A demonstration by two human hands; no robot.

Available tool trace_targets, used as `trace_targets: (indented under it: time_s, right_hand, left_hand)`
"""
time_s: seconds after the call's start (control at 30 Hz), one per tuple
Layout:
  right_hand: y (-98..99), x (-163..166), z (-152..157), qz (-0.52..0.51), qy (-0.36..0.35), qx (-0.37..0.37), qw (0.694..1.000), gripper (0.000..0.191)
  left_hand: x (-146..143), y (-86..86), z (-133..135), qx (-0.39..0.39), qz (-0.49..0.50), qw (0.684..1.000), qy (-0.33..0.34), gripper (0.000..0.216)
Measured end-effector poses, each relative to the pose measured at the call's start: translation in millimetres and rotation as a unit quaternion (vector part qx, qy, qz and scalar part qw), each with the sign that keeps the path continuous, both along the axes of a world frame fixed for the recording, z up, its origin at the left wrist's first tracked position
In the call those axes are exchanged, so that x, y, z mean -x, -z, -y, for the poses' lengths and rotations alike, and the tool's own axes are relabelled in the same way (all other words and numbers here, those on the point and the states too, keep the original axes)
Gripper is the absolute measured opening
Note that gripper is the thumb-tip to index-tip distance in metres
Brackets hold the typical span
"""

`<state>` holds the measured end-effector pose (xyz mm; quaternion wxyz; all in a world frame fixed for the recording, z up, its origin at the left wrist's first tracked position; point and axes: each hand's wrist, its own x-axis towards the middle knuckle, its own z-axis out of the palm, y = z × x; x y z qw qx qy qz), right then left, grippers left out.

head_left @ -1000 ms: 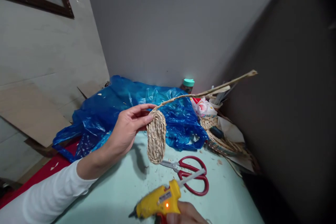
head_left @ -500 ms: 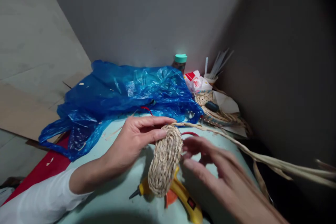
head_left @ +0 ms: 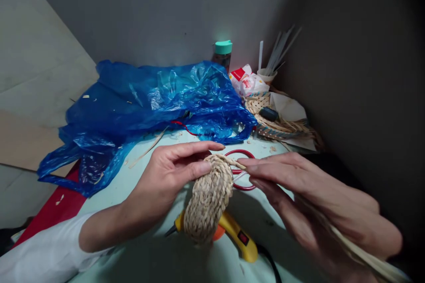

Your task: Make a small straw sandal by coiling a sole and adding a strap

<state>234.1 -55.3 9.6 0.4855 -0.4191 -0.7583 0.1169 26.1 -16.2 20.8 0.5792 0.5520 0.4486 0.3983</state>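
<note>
Straw, braided and coiled into a flat oval (head_left: 208, 201), is held on edge just above the table. Its long axis runs from the near, lower end up and slightly right to the far end, and its broad face is turned toward the camera. The left hand (head_left: 169, 174) grips the oval's upper left rim, with the thumb on the face and the index finger along the top. The right hand (head_left: 315, 199) pinches the loose braid (head_left: 360, 256) where it leaves the oval's top. That tail runs under the palm toward the lower right.

A yellow glue gun (head_left: 237, 236) lies beneath the oval, and red scissors (head_left: 241, 172) lie just behind it, both on the pale green table (head_left: 156, 252). Farther back lie a crumpled blue plastic bag (head_left: 149, 97), a teal-capped bottle (head_left: 222, 53) and a woven basket (head_left: 272, 126), against grey walls meeting in a corner.
</note>
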Motion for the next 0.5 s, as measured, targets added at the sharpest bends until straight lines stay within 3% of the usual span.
trace_targets:
  time_s: [0.2, 0.27, 0.4, 0.5]
  right_hand:
    - [3.1, -6, 1, 0.067, -0.024, -0.010, 0.997, 0.020]
    - [5.0, -6, 4, 0.090, -0.004, -0.006, 0.996, 0.025]
    - [2.9, -5, 9, 0.139, -0.067, -0.011, 0.988, 0.038]
    - [0.1, -5, 12, 0.142, -0.057, -0.010, 0.988, 0.044]
  left_hand:
    - [1, 1.2, -1, -0.016, -0.017, 1.000, 0.002, 0.020]
    - [1, 2.4, -1, -0.014, -0.013, 1.000, 0.002, 0.020]
    - [1, 5.0, 1, 0.001, 0.014, 1.000, -0.013, 0.020]
    - [0, 5.4, 2, 0.020, 0.052, 0.998, -0.021, 0.020]
